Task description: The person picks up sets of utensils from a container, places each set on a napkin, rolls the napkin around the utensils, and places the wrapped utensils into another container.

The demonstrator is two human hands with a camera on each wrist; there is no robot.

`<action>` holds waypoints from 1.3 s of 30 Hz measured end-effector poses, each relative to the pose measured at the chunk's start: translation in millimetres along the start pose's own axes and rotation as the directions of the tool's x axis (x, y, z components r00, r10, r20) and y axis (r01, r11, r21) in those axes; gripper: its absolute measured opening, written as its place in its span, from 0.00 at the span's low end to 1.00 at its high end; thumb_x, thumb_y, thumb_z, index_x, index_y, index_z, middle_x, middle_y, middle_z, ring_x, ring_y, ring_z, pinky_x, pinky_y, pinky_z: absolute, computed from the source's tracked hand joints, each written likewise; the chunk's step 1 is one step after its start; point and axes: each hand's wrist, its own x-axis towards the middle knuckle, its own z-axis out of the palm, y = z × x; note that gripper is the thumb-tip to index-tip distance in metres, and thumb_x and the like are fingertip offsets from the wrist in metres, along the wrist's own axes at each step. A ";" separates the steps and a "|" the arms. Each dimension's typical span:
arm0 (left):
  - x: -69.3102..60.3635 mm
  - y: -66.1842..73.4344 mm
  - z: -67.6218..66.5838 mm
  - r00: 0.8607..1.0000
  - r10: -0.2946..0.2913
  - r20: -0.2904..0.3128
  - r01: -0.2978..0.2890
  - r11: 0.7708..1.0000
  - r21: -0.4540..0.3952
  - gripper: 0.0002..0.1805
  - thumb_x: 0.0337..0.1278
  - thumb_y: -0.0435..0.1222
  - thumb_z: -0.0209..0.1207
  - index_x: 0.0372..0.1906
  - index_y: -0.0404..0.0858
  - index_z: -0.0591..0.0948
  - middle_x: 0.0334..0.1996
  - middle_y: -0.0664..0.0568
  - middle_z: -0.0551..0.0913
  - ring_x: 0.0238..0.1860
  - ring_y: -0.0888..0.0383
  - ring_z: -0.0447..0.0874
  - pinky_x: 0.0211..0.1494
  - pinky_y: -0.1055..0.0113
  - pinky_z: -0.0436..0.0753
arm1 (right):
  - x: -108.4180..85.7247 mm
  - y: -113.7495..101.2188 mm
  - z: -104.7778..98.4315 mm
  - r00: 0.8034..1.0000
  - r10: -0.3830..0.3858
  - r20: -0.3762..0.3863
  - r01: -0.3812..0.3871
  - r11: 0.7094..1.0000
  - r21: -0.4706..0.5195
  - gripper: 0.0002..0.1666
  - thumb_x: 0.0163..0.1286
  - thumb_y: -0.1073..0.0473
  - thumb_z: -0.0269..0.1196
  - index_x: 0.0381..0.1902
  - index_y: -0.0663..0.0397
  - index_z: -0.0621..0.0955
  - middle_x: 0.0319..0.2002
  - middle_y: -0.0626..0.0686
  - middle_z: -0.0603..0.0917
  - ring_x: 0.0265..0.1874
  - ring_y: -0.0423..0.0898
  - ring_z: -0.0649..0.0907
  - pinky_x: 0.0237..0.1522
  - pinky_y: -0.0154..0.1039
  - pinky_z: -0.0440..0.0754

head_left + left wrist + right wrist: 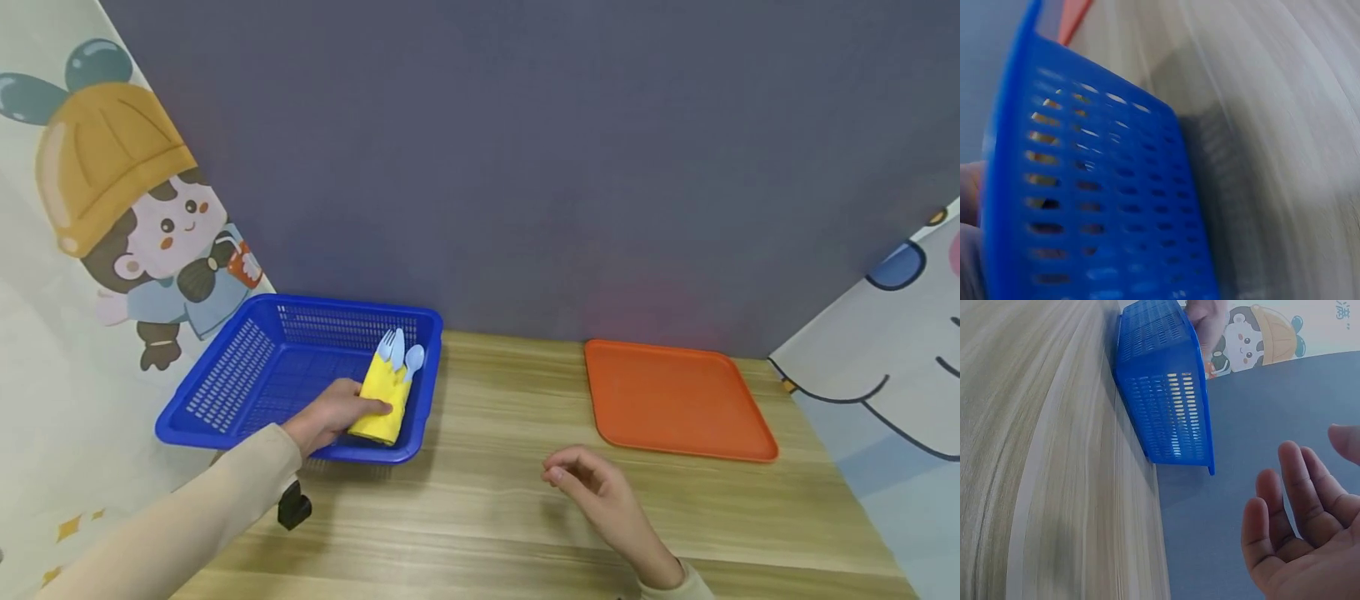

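Observation:
In the head view my left hand [337, 412] reaches over the front rim of a blue plastic basket [300, 450]. It grips a yellow cloth roll [384, 392], thumb across the front, inside the basket's right end. Out of the roll's top stick a light-blue fork [386, 344], knife [398, 348] and spoon [414, 358]. The basket wall hides most of this hand in the left wrist view. My right hand [596, 492] hovers over the wooden table, fingers loosely bent and holding nothing; the right wrist view shows its fingers and thumb apart.
An orange tray [678, 404] lies flat at the table's back right. Behind the table [495, 417] rises a dark grey panel [525, 167]. Cartoon-printed sheets [60, 350] flank both sides. A small black object [293, 506] shows below my left wrist.

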 end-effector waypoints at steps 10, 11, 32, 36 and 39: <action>16.2 -12.4 -7.5 0.997 -0.071 0.027 0.069 0.996 0.062 0.17 0.56 0.28 0.64 0.46 0.21 0.75 0.34 0.41 0.85 0.32 0.54 0.85 0.38 0.60 0.86 | -1.4 5.9 1.1 1.000 0.002 0.006 -0.002 1.000 -0.001 0.10 0.73 0.74 0.57 0.47 0.63 0.81 0.40 0.60 0.84 0.40 0.48 0.85 0.43 0.40 0.85; 18.1 -12.8 -7.3 0.997 -0.074 0.032 0.072 0.995 0.063 0.17 0.56 0.27 0.64 0.47 0.20 0.75 0.34 0.41 0.84 0.32 0.54 0.85 0.38 0.60 0.86 | -1.2 6.9 1.4 1.000 -0.011 0.010 0.011 1.000 0.003 0.10 0.72 0.75 0.56 0.47 0.64 0.81 0.40 0.62 0.84 0.40 0.48 0.85 0.43 0.40 0.85; 25.7 -15.1 0.3 0.999 -0.042 0.018 0.033 0.935 0.352 0.16 0.54 0.34 0.67 0.40 0.28 0.75 0.30 0.43 0.80 0.28 0.55 0.79 0.31 0.66 0.80 | -2.6 14.0 6.8 0.999 -0.031 0.024 0.031 0.999 0.009 0.10 0.71 0.76 0.57 0.46 0.66 0.81 0.39 0.61 0.84 0.41 0.47 0.85 0.42 0.38 0.84; 23.6 -12.6 1.3 1.000 -0.004 0.011 -0.002 0.854 0.521 0.20 0.53 0.43 0.69 0.37 0.33 0.73 0.28 0.46 0.77 0.26 0.55 0.75 0.29 0.67 0.75 | -3.0 15.9 7.2 0.999 -0.038 0.027 0.038 0.999 0.008 0.10 0.70 0.77 0.58 0.46 0.65 0.81 0.39 0.61 0.84 0.41 0.47 0.85 0.42 0.38 0.84; 21.7 -10.8 2.2 1.000 0.019 0.008 -0.020 0.789 0.615 0.21 0.53 0.48 0.69 0.32 0.36 0.73 0.26 0.47 0.76 0.25 0.56 0.74 0.28 0.67 0.73 | -3.4 17.4 7.3 0.999 -0.042 0.030 0.042 0.999 0.006 0.10 0.70 0.77 0.57 0.45 0.66 0.81 0.39 0.61 0.84 0.40 0.47 0.85 0.42 0.38 0.84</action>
